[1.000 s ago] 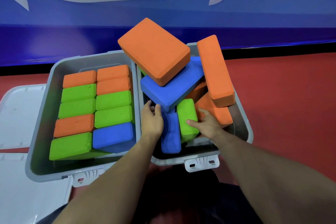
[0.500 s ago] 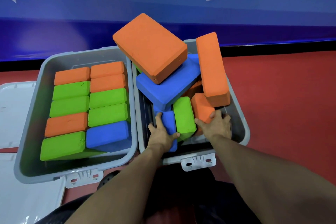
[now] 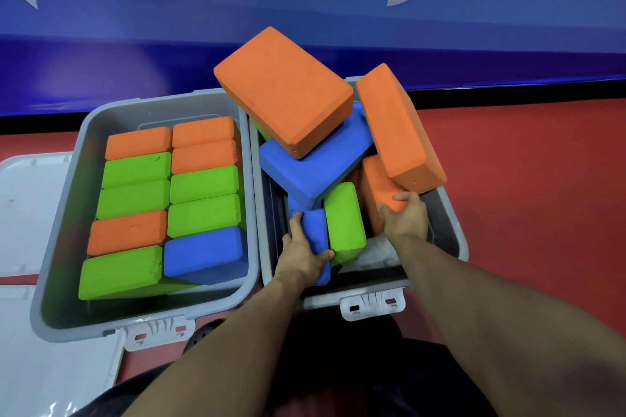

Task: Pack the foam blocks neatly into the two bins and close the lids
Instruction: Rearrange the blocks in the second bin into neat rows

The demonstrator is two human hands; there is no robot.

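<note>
Both grips on foam blocks (image 3: 315, 240)

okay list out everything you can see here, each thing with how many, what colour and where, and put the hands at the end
left bin: one, grey, on the left side, open.
packed blocks: eleven showing; four orange, five green, one blue, plus one green partly hidden under the blue; in two rows in the left bin.
right bin: one, grey, touching the left bin, open.
loose blocks: at least seven; three orange, two blue, one green, a green sliver behind; heaped in the right bin, some above the rim.
lids: white, on the floor at far left.
latches: two, white, on the near bin walls.
floor: red.
wall: blue with white shapes.
left hand: grips the near blue block.
right hand: grips a low orange block.
</note>
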